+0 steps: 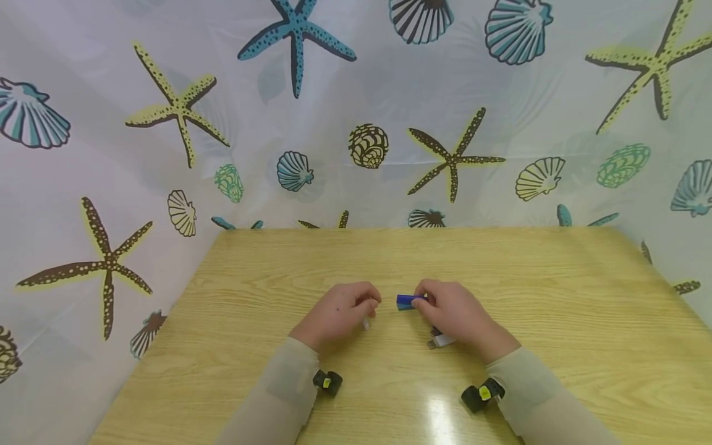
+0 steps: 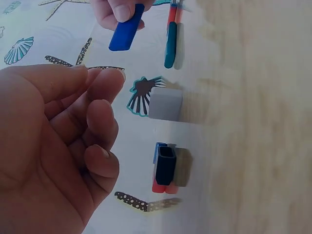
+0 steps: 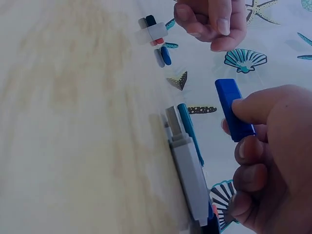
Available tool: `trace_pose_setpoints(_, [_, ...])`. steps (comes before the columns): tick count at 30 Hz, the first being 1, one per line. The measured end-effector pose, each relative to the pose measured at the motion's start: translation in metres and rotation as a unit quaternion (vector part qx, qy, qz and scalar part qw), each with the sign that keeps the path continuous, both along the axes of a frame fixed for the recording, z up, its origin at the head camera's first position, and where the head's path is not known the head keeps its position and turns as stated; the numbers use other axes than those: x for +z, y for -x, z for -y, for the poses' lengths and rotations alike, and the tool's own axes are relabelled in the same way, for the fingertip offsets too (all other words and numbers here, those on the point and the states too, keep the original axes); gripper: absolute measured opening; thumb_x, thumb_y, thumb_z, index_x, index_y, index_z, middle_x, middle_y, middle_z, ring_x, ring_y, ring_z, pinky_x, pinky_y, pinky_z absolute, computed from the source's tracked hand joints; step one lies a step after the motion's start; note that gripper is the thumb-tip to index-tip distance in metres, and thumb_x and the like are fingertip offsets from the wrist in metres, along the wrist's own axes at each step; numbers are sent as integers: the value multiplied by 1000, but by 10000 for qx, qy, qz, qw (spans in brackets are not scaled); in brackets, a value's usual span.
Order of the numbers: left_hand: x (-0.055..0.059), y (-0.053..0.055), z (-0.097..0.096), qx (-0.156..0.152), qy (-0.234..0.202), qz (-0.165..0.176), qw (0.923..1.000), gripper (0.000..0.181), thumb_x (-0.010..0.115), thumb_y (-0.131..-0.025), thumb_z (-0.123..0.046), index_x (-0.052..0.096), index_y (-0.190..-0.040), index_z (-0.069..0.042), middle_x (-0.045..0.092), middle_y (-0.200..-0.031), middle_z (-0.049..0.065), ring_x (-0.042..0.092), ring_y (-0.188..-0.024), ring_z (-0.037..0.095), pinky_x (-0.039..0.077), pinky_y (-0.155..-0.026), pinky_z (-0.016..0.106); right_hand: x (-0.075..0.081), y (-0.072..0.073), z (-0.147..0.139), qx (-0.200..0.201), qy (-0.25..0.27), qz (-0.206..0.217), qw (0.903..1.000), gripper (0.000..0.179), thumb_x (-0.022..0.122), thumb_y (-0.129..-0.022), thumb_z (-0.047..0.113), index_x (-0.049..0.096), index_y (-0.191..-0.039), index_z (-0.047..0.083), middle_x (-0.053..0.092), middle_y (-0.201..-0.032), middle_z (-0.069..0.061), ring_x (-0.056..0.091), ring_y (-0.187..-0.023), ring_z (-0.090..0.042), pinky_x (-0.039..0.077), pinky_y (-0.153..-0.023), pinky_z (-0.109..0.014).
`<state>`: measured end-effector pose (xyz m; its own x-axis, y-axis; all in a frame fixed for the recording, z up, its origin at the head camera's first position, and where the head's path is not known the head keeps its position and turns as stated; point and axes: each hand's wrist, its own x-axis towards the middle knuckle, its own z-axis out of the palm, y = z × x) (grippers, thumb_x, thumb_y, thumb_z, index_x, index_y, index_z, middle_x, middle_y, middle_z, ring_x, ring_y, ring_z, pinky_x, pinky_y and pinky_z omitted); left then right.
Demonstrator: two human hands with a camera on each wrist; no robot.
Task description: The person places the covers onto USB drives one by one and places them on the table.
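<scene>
Item one: a blue bar (image 1: 410, 301), held in the right hand (image 1: 453, 309) above the wooden table (image 1: 278, 266). We record thumb and fingertips pinching it near one end. Its long axis, in the head view, runs almost level from side to side, the free end pointing left toward the other hand.

Item two: the left hand (image 1: 342, 312), fingers loosely curled and holding nothing that we can see. The two hands stand apart, with the free end of the bar between them.

Item three: a white stick with a metal plug (image 1: 441, 340), on the table just below the right hand. We note its plug facing left; the right hand hides part of it in the head view, whereas the right wrist view lays out its length, with a teal rod (image 3: 191, 131) close alongside.

Left wrist view, additional: we list a white block (image 2: 165, 104) near the left fingertips but apart from them, and a dark hollow piece (image 2: 165, 168) with a squared mouth. The head view gives us neither of these clearly. Here the bar slants, its free end toward the lower left.

Backdrop: a curtain (image 1: 334, 204) printed with shells and starfish.
</scene>
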<state>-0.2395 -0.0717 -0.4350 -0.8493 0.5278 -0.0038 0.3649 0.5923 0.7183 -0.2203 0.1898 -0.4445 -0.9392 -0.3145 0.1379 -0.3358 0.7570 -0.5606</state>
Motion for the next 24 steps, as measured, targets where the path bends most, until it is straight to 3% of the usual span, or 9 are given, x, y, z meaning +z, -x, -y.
trace_pose_setpoints(11, [-5, 2, 2, 43, 131, -30, 9999, 19, 56, -105, -30, 70, -112, -19, 66, -88, -12, 61, -80, 10, 49, -83, 36, -4, 3, -1, 83, -633, 106, 9979, 12, 66, -98, 27, 70, -99, 16, 49, -61, 7, 44, -54, -12, 36, -53, -31])
trace_pose_setpoints(18, [-4, 2, 4, 109, 378, -145, 9991, 20, 56, -105, -30, 71, -112, -20, 66, -88, -12, 60, -82, 12, 49, -83, 36, -1, -1, -1, -253, -340, 260, 9988, 11, 61, -100, 25, 67, -105, 17, 50, -59, 5, 45, -48, -13, 37, -47, -32])
trace_pose_setpoints(24, [-1, 0, 8, 377, 831, -135, 9957, 15, 59, -103, -30, 70, -107, -21, 64, -82, -8, 57, -72, 16, 48, -70, 36, 4, -3, -2, -324, -195, 69, 9993, 10, 60, -101, 24, 67, -103, 17, 48, -59, 5, 44, -48, -13, 35, -47, -32])
